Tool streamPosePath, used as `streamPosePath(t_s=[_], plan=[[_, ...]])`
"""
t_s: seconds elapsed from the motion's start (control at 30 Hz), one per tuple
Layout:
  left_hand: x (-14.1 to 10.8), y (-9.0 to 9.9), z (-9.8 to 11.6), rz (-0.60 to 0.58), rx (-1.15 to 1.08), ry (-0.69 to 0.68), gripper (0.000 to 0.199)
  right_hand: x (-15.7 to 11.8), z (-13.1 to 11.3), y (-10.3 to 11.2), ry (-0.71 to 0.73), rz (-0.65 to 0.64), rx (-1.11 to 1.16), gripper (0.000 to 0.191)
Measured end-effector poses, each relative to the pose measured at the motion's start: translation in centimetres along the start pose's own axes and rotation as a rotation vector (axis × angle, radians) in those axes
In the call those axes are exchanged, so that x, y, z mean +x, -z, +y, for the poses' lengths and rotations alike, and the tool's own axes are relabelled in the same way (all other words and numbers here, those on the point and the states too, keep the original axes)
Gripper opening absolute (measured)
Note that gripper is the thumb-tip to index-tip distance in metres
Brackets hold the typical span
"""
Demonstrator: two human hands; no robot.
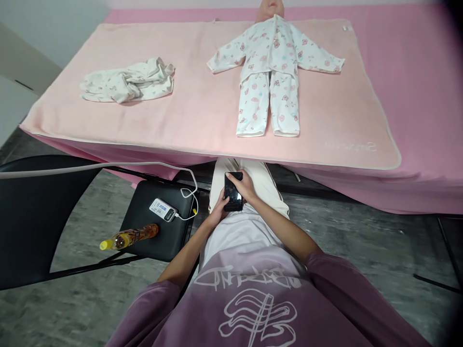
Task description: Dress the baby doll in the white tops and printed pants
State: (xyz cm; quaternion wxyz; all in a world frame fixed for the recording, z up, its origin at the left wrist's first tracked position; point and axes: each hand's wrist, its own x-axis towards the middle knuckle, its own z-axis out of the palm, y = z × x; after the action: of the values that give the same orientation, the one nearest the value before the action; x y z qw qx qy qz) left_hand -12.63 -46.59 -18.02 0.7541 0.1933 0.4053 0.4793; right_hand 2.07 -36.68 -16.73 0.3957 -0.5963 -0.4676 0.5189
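Note:
A black smartphone (233, 192) rests above my lap, its screen facing up. My left hand (219, 208) grips its lower left side, and my right hand (246, 185) wraps its right edge with the thumb lying over the upper part. Beyond my knees, a doll in a white printed baby shirt (271, 46) and matching baby pants (268, 106) lies on a pale pink mat (195, 120). Only the lower part of the doll's head (270, 9) shows. To the left on the mat is a crumpled white printed baby garment (128, 82).
Under the mat, a pink cloth (427, 120) covers the table. On my left stands a black folding chair (141, 236) with a white power bank (162, 209), its white cable (159, 165), and a yellow-capped drink bottle (133, 236). A metal leg (437, 283) shows at right.

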Motion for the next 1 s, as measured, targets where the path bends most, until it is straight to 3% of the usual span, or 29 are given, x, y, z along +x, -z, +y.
streamPosePath(t_s=[0.3, 0.63, 0.83, 1.0], plan=[[-0.5, -1.0, 0.6, -0.012, -0.005, -0.037, 0.083, -0.3, 1.0, 1.5, 0.028, -0.165, 0.208, 0.045], [-0.6, -1.0, 0.7, -0.02, 0.01, -0.038, 0.081, -0.5, 1.0, 1.2, 0.063, -0.135, 0.144, 0.045], [-0.7, -1.2, 0.8, -0.022, -0.01, -0.032, 0.084, -0.7, 0.8, 1.9, 0.028, -0.195, 0.256, 0.048], [-0.8, -1.1, 1.0, -0.035, -0.025, -0.013, 0.088, -2.5, 1.4, 2.9, -0.082, -0.345, 0.344, 0.046]])
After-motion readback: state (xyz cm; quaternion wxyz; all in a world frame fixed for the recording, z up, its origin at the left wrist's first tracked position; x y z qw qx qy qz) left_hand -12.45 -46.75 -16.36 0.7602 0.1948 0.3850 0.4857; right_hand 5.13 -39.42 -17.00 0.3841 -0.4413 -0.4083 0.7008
